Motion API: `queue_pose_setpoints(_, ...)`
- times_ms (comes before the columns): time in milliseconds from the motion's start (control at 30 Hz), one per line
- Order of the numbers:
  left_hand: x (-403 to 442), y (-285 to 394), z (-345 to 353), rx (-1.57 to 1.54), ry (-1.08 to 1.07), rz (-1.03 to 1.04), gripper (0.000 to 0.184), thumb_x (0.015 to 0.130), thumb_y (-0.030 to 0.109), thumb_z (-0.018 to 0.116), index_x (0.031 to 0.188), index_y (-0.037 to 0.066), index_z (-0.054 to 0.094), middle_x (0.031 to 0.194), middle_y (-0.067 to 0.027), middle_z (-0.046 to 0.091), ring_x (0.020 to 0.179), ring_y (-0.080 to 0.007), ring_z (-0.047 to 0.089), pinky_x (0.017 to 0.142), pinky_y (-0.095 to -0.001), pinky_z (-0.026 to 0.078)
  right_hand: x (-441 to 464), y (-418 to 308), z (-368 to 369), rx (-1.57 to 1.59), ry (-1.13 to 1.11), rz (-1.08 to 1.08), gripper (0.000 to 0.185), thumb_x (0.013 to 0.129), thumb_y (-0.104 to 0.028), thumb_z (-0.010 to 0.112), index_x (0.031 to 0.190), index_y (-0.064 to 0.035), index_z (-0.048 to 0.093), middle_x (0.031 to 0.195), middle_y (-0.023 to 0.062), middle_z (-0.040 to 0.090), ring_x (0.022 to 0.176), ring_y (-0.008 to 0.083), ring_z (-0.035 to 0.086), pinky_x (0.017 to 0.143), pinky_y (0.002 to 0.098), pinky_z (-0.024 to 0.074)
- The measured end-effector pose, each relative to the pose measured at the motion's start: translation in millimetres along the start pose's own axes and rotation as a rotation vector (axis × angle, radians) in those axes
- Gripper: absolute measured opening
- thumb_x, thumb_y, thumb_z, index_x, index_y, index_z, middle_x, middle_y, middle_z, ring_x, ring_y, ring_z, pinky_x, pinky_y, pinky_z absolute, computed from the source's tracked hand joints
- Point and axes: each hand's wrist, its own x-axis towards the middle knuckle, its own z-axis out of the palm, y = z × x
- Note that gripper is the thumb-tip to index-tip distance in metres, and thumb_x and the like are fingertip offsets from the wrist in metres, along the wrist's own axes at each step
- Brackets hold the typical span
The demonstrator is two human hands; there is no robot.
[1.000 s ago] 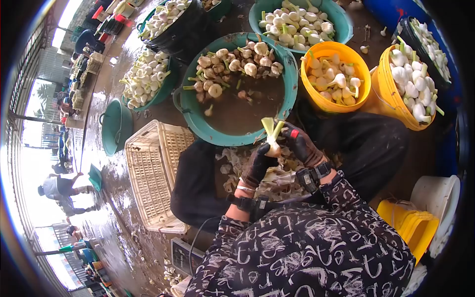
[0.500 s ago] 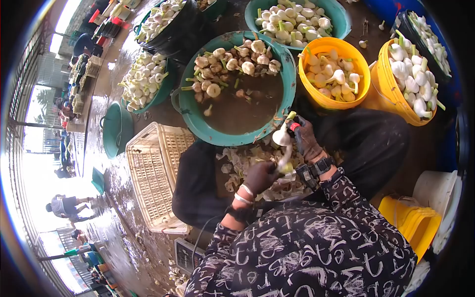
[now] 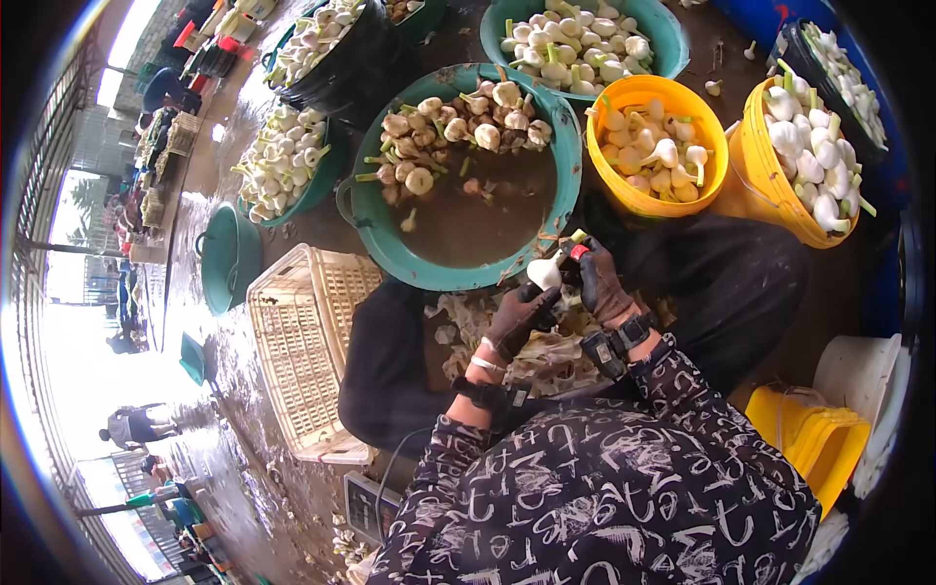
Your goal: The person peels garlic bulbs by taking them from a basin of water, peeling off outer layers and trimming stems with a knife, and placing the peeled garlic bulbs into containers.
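Observation:
A white garlic bulb [image 3: 543, 273] with a short green stem is between my two hands, just beyond the near rim of the green tub [image 3: 458, 275]. My right hand [image 3: 602, 283], in a dark glove, is closed on it at the stem side. Something small and red [image 3: 579, 252] shows at those fingers; its kind is unclear. My left hand [image 3: 519, 317], also gloved, has its fingers closed at the bulb's lower side. Below both hands, a heap of papery garlic skins [image 3: 556, 361] lies between my legs. The tub holds brownish unpeeled garlic bulbs [image 3: 419, 180] in murky water.
Yellow buckets of peeled garlic [image 3: 655, 200] [image 3: 756, 195] stand to the right. Another green tub of white bulbs [image 3: 585, 83] is beyond. A cream plastic crate [image 3: 302, 390] lies left, near an empty green tub [image 3: 229, 258]. A person [image 3: 136, 426] bends far left.
My left hand has moved up from below with a strip of skin no longer visible in it, and now meets the bulb. The bulb has shifted slightly left and down.

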Motion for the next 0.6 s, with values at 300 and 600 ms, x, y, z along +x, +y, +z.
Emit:
queue_pose_setpoints(300,1.4,-18.7,-71.4,0.552,0.131,0.144,0.029,0.081,0.024,0.068,0.096,-0.001,0.064,0.082,-0.0036,0.064,0.07,-0.0075,0.055,0.06,-0.0223,0.046,1.7,-13.9,-6.6,-0.157,0.104,-0.148,0.014,0.088,-0.022,0.054,0.093,-0.0089,0.059,0.076,0.0018,0.058,0.062,0.012,0.054,0.054,0.0265,0.0449)
queue_pose_setpoints(600,152.7,36.3,-132.4,1.173,0.575,0.153,0.069,0.068,0.031,0.071,0.128,0.013,0.043,0.128,-0.0209,0.041,0.114,-0.0414,0.045,0.09,-0.0453,0.043,21.1,-74.9,-10.5,0.717,-0.261,0.029,0.053,0.092,-0.046,0.041,0.119,-0.0006,0.05,0.102,0.0142,0.062,0.092,0.0266,0.062,0.073,0.0386,0.0532)
